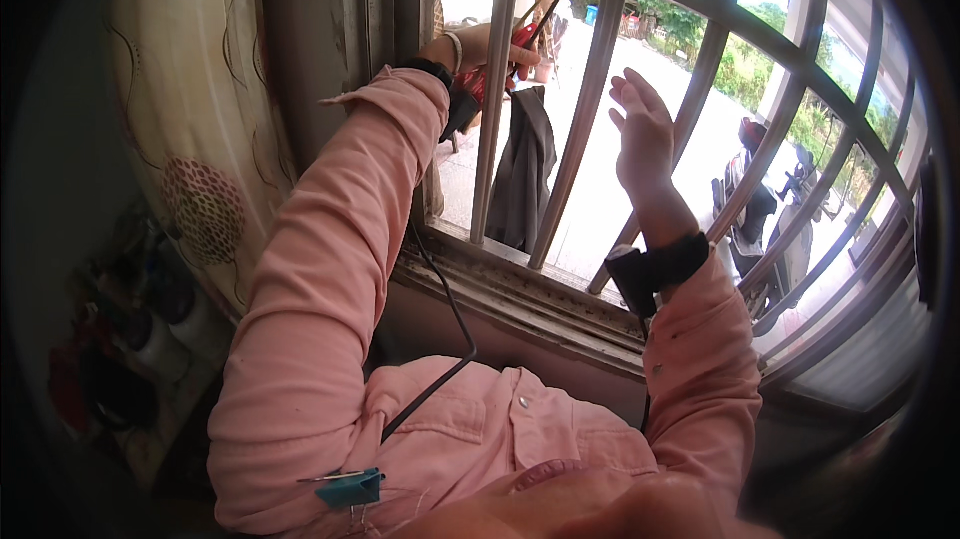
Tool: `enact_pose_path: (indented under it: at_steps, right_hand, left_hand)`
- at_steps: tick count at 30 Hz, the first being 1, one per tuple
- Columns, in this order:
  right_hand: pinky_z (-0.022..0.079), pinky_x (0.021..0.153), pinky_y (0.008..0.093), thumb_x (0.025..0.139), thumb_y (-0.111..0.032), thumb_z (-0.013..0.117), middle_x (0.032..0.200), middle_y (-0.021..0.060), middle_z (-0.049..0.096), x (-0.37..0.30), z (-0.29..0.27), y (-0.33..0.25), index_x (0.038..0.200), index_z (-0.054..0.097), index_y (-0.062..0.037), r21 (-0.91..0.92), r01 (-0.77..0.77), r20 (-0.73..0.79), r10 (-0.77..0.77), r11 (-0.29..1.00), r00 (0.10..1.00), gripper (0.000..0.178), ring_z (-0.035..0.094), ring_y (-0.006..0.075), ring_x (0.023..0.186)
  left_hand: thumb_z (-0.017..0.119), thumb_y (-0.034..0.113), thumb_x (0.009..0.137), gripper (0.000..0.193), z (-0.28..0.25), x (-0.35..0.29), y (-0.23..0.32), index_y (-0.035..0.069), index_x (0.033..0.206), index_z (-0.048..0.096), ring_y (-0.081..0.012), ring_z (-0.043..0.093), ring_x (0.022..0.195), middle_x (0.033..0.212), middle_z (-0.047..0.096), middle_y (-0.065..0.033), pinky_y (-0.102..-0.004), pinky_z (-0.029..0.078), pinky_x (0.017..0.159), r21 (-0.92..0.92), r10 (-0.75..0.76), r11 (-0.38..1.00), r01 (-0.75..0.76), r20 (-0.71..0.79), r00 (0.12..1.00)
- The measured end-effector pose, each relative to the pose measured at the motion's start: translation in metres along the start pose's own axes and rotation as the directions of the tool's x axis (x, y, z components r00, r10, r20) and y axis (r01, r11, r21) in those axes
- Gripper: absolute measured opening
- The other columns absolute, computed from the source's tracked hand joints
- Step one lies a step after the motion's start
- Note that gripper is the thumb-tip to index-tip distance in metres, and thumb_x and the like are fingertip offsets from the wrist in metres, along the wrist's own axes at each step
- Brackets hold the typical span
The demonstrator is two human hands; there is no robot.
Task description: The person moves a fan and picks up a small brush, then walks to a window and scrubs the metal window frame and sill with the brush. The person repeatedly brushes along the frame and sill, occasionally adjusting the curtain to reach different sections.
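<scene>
Pink-sleeved, the left hand (488, 47) is raised at the window bars (585, 109), fingers wrapped around one red-handled screwdriver (525, 34). Right hand (640, 134) lifted beside those bars, fingers spread, holding nothing.

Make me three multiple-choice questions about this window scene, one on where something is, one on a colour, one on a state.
1. Where is the dark cloth?
A. On the window bars
B. On the scooter
C. On the floor

2. What colour are the handles of the tool in the left hand?
A. Blue
B. Red
C. Yellow

3. How is the right hand?
A. Shut on a bar
B. Holding the cloth
C. Open, fingers spread

Answers:
1. A, it hangs between the bars by the sill.
2. B, red shows beside the fingers.
3. C, it is raised before the bars, gripping nothing.
</scene>
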State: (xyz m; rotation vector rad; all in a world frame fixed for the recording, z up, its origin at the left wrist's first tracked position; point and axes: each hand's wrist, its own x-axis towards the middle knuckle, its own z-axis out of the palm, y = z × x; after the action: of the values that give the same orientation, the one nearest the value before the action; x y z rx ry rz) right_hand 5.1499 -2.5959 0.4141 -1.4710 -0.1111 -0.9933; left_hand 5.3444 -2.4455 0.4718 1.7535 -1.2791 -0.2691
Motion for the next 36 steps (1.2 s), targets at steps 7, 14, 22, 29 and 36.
enact_pose_path:
  at_steps: [7, 14, 22, 29, 36]
  right_hand:
    - [0.046, 0.080, 0.0310, 0.095, -0.010, 0.047, 0.102, 0.0063, 0.057, 0.063, 0.009, -0.008, 0.114, 0.056, -0.0024, 0.066, -0.114, 0.351, 0.084, 0.991, 0.932, 0.023, 0.055, 0.0175, 0.095]
    - [0.054, 0.080, 0.0366, 0.090, -0.018, 0.060, 0.103, 0.0125, 0.058, 0.090, 0.023, -0.005, 0.109, 0.058, -0.0004, 0.178, -0.278, 0.398, 0.189, 0.944, 0.898, 0.026, 0.061, 0.0232, 0.091]
    - [0.049, 0.091, 0.0285, 0.090, -0.005, 0.054, 0.105, 0.0127, 0.062, 0.104, 0.012, 0.011, 0.116, 0.052, 0.0045, -0.201, 0.113, 0.400, -0.024, 0.973, 0.916, 0.027, 0.057, 0.0198, 0.110]
    - [0.055, 0.057, 0.0251, 0.090, -0.013, 0.057, 0.073, 0.0066, 0.059, 0.100, 0.021, 0.000, 0.099, 0.060, 0.0042, 0.144, 0.024, -0.036, -0.019, 0.989, 0.999, 0.020, 0.052, 0.0096, 0.052]
    - [0.057, 0.058, 0.0259, 0.094, -0.013, 0.049, 0.074, 0.0108, 0.061, 0.077, 0.012, -0.017, 0.097, 0.058, 0.0056, 0.055, 0.073, -0.092, -0.068, 0.996, 0.993, 0.021, 0.055, 0.0108, 0.056]
  left_hand:
    - [0.067, 0.024, 0.084, 0.025, 0.000, -0.001, 0.008, 0.001, 0.089, 0.061, -0.0098, 0.057, 0.056, 0.066, 0.058, -0.0023, -0.0256, 0.055, 0.056, 0.116, -0.036, 0.993, 0.028, 0.071, 0.997]
    - [0.065, 0.021, 0.083, 0.019, -0.001, -0.001, 0.011, 0.002, 0.086, 0.062, -0.0103, 0.057, 0.056, 0.063, 0.056, -0.0015, -0.0266, 0.055, 0.059, 0.140, -0.043, 0.990, 0.013, 0.214, 0.976]
    - [0.068, 0.018, 0.082, 0.032, 0.003, 0.011, 0.004, 0.001, 0.108, 0.060, -0.0107, 0.059, 0.061, 0.077, 0.061, -0.0052, -0.0245, 0.056, 0.060, -0.045, 0.039, 0.999, -0.029, 0.249, 0.968]
    - [0.067, 0.041, 0.083, 0.049, -0.022, 0.001, 0.005, 0.007, 0.118, 0.060, -0.0116, 0.053, 0.063, 0.088, 0.066, -0.0070, -0.0263, 0.049, 0.060, 0.140, 0.269, 0.959, -0.248, -0.166, 0.949]
    - [0.063, 0.039, 0.086, 0.045, -0.012, -0.010, -0.005, 0.005, 0.115, 0.061, -0.0159, 0.061, 0.075, 0.091, 0.066, -0.0091, -0.0270, 0.051, 0.065, 0.122, 0.365, 0.931, -0.345, -0.241, 0.899]
